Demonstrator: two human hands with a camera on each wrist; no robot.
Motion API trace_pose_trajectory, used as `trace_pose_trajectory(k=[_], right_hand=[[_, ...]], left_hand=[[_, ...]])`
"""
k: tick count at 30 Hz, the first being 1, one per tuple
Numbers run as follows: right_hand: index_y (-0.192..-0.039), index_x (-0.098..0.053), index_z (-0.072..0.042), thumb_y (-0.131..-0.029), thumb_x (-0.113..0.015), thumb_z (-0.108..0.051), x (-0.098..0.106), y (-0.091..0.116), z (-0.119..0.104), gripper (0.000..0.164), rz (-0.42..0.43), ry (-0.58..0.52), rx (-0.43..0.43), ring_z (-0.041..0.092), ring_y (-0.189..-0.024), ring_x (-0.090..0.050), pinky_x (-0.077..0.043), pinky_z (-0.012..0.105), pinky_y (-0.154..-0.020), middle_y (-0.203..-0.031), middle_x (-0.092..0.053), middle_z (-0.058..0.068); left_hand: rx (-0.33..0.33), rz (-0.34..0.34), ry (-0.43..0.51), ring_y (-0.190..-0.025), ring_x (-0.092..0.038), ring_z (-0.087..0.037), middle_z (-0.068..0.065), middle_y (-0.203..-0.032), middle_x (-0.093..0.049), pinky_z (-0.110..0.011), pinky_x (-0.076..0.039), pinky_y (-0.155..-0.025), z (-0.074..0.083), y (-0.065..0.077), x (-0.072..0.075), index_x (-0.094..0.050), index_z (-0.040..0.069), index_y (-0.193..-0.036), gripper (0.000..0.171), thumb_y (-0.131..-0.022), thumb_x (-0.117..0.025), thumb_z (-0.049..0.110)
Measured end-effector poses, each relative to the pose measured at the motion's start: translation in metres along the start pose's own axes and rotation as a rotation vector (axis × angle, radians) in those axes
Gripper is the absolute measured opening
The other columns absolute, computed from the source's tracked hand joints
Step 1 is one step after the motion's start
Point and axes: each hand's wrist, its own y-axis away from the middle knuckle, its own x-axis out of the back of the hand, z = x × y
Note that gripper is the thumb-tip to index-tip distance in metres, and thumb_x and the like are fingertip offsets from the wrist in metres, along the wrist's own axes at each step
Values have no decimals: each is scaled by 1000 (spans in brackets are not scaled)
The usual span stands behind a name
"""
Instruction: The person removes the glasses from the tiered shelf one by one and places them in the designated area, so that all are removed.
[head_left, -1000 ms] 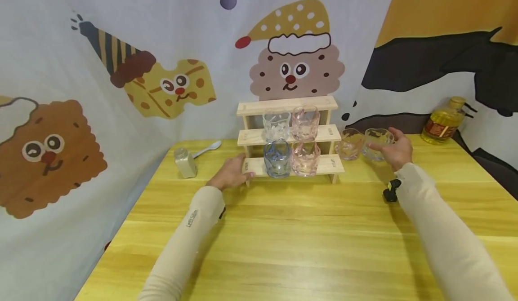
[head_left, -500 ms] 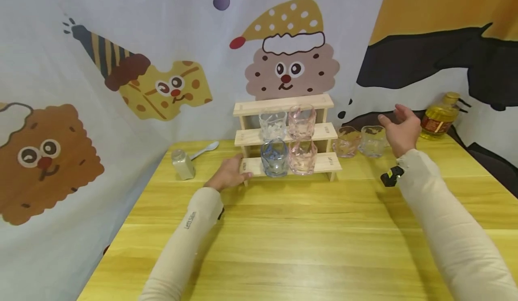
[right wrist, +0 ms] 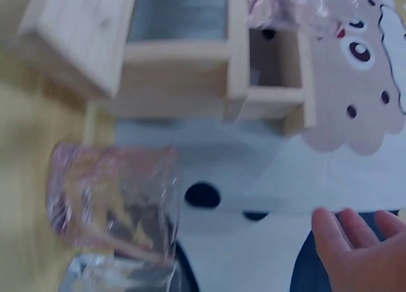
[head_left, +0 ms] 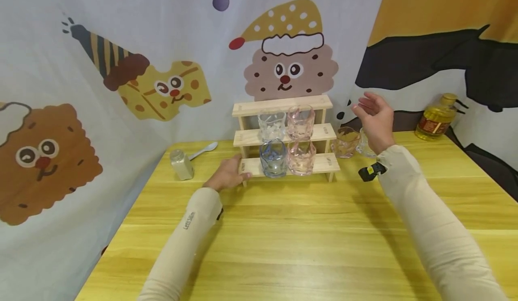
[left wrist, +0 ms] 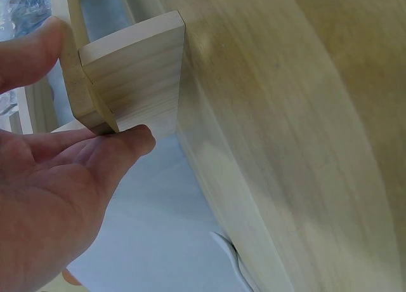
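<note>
The left hand (head_left: 227,175) rests against the left end of the wooden stepped rack (head_left: 283,135), thumb and fingers lying along the end of the lowest step; the left wrist view shows the thumb on one side of the board's edge and the fingertips (left wrist: 136,139) touching the other, fingers nearly straight rather than curled round it. The right hand (head_left: 374,114) is raised in the air with its fingers spread and relaxed, holding nothing, above and just behind two loose glasses that stand on the bench (head_left: 291,229) beside the rack's right end: a pink glass (head_left: 345,142) and a clear glass (head_left: 363,144) partly hidden behind the wrist. In the right wrist view those two glasses sit close together, pink one nearer the rack.

On the rack, the lowest step carries a blue glass (head_left: 273,158) and a second pink glass (head_left: 301,157) side by side; the middle step carries a clear tumbler (head_left: 271,126) and a third pink glass (head_left: 301,122). The top step is bare.

Left of the rack stand a small shaker jar (head_left: 181,164) and a white spoon (head_left: 203,149). An oil bottle (head_left: 435,117) stands at the far right of the bench, well apart from the hands
</note>
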Motion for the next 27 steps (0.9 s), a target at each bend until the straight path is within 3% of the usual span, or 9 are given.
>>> trace_pose_trajectory(k=[6, 14, 20, 27], right_hand=[[-158, -33, -16, -101, -59, -31, -15, 9, -7, 64, -225, 0, 8, 4, -116, -58, -49, 39, -113, -152, -48, 20], [-160, -26, -13, -99, -64, -28, -47, 10, -11, 73, -463, 12, -6, 35, -138, -49, -44, 51, -115, -153, -45, 21], [-160, -26, -14, -93, -72, -26, -74, 9, -8, 82, -508, 101, 9, 34, -137, -48, -43, 52, -116, -150, -48, 19], [-160, -24, -12, -89, -76, -15, -91, 7, -12, 88, -466, 60, 34, 15, -105, -50, -46, 30, -97, -131, -52, 16]], left_hand=[[0, -2, 1, -140, -47, -41, -24, -150, -49, -53, -41, -117, 0, -1, -3, -30, 5, -156, 75, -97, -66, 35], [5, -22, -6, -144, -42, -41, -23, -156, -43, -55, -40, -117, -1, 1, 1, -23, 5, -159, 78, -100, -63, 36], [10, -36, 0, -146, -39, -41, -23, -158, -39, -56, -38, -119, -2, 2, 2, -21, 5, -160, 79, -100, -62, 37], [4, -31, 1, -147, -38, -40, -22, -159, -39, -56, -37, -119, -2, 0, 1, -21, 6, -160, 79, -100, -62, 38]])
